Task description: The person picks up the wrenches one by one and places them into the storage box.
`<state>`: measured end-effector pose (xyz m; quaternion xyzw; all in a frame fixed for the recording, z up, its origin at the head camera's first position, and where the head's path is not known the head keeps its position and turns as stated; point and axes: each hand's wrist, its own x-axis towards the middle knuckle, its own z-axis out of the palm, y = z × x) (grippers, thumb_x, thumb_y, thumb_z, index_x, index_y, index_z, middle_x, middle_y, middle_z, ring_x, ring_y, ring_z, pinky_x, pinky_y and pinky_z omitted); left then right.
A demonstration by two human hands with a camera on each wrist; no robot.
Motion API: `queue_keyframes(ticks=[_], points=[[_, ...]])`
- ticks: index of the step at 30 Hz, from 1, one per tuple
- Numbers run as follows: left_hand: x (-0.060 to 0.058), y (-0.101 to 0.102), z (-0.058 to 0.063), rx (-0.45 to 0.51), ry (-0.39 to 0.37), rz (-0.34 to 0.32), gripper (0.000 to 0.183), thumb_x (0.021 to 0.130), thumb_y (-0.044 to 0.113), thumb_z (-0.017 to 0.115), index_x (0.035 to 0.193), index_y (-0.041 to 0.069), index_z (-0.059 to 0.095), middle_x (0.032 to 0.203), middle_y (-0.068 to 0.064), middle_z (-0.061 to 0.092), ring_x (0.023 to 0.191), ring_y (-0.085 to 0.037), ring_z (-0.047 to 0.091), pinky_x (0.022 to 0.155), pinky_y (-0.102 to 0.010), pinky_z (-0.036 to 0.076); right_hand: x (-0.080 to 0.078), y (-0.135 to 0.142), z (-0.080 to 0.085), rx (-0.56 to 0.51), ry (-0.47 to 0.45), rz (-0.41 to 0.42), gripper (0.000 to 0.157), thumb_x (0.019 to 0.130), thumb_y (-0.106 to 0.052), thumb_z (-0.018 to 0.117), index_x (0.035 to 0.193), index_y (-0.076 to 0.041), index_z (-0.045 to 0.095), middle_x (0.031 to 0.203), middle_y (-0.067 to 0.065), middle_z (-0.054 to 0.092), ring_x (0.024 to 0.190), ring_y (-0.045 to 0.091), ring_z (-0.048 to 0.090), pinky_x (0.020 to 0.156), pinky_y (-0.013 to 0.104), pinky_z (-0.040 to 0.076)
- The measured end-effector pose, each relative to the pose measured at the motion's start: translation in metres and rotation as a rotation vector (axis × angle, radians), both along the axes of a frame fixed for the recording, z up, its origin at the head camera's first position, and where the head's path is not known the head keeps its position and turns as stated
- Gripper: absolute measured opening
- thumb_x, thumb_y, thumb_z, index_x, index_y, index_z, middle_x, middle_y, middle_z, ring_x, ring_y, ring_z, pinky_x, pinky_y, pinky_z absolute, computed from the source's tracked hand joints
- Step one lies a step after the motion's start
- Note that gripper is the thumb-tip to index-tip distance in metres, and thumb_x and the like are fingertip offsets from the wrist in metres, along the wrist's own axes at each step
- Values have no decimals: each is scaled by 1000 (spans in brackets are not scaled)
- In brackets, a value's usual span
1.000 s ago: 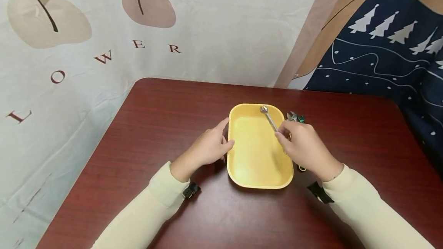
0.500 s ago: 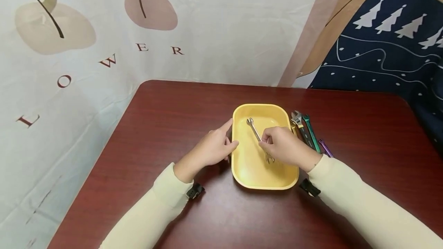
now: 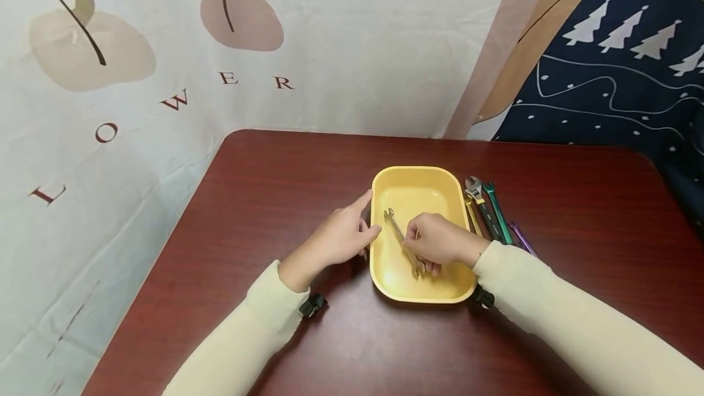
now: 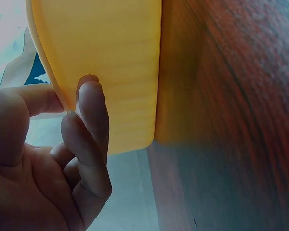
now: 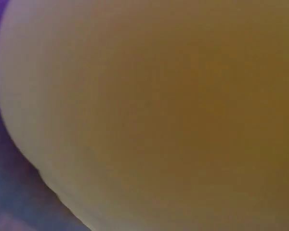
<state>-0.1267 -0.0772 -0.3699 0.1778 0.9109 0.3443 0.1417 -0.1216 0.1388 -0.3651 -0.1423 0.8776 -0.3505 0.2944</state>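
Note:
A yellow tray (image 3: 415,197) sits on the dark red table. My left hand (image 3: 342,236) holds its left rim, thumb over the edge and fingers outside; the left wrist view shows the fingers (image 4: 94,108) against the tray's outer wall. Inside the tray, my right hand (image 3: 442,241) pinches a silver double open-ended wrench (image 3: 393,222) by its middle. The wrench slants low over the tray floor, its far jaw toward the left wall; whether it touches the floor I cannot tell. A blurred yellowish surface fills most of the right wrist view, where no fingers appear.
Right of the tray lie a gold-coloured wrench (image 3: 472,212), an adjustable wrench (image 3: 485,209) with a black and yellow handle, a green wrench (image 3: 497,214) and a purple wrench (image 3: 523,239). My right sleeve hides their near ends. Printed cloth hangs behind the table (image 3: 308,164).
My right hand has carried the silver wrench from the tray's right rim leftward, nearer and down into the tray. The wrenches at the right have come into fuller view. My left hand stays at the rim.

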Motion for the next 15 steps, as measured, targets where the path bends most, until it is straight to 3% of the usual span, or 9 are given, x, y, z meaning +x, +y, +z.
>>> queue_keyframes(ticks=[15], points=[[0,0,0,2,-11,9,76,98,26,59,160,8,19,62,4,65,52,-7,64,65,-26,51,4,-8,-17,-9,-42,-18,23,99,-16,60,79,-5,58,55,3,56,40,12,54,41,28,50]])
